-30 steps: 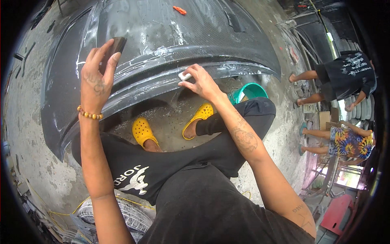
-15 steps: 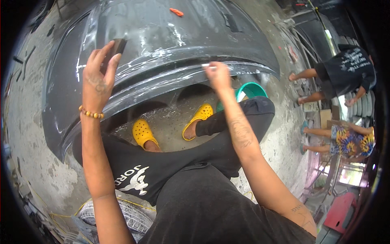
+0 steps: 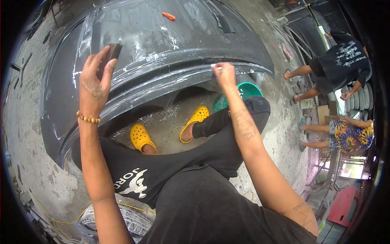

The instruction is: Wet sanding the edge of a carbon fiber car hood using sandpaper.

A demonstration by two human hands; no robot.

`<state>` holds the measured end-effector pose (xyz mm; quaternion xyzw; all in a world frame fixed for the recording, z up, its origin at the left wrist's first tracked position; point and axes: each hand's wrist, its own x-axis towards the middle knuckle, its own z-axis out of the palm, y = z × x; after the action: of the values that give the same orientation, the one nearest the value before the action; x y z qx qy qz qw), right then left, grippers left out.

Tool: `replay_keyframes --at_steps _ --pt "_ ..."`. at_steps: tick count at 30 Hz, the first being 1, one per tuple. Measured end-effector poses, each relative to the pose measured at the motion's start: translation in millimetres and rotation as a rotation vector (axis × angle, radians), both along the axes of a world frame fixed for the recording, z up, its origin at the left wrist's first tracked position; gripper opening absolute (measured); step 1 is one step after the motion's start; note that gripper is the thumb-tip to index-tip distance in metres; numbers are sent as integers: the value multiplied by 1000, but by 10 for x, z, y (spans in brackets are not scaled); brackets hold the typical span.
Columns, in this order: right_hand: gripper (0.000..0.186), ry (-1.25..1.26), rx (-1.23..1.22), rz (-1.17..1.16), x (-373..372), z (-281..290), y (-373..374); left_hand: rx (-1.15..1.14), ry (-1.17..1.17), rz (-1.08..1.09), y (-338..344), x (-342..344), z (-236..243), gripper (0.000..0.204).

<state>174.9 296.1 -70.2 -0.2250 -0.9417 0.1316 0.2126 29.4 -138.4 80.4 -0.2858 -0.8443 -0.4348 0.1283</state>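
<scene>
A dark car hood (image 3: 150, 40) with a fine woven pattern lies in front of me, wet and streaked with white. My left hand (image 3: 94, 83) is closed around a dark flat block (image 3: 115, 50), thumb on one side and fingers on the other, over the hood's left part. Whether the block touches the surface, I cannot tell. Along the near rim, my right hand (image 3: 226, 76) is pinched on a small white piece (image 3: 213, 65), slightly blurred; its kind is unclear. A crumpled orange thing (image 3: 168, 16) rests on the hood's far part.
A green bucket (image 3: 249, 88) stands by my right knee, under the hood's edge. My yellow clogs (image 3: 141, 137) are on the concrete floor below the rim. A yellow cord (image 3: 134, 207) runs behind me. Two people stand at the right, one in dark clothes (image 3: 343, 65).
My right hand has shifted a little to the right along the hood's rim with the white piece. The left hand with the block is slightly lower and further left in view.
</scene>
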Motion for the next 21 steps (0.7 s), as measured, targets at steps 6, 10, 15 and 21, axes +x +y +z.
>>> replay_keyframes --at_steps 6,10,15,21 --pt "15 129 -132 478 -250 4 -1354 7 5 -19 -62 4 -75 37" --pt "24 -31 -29 227 -215 10 -625 -36 -7 4 -77 -9 -35 38" --pt "28 -109 -114 -51 -121 19 151 13 10 -11 -16 -16 -6 38" --pt "20 69 -95 484 -300 -1 -1430 -24 33 12 -127 19 -40 37"
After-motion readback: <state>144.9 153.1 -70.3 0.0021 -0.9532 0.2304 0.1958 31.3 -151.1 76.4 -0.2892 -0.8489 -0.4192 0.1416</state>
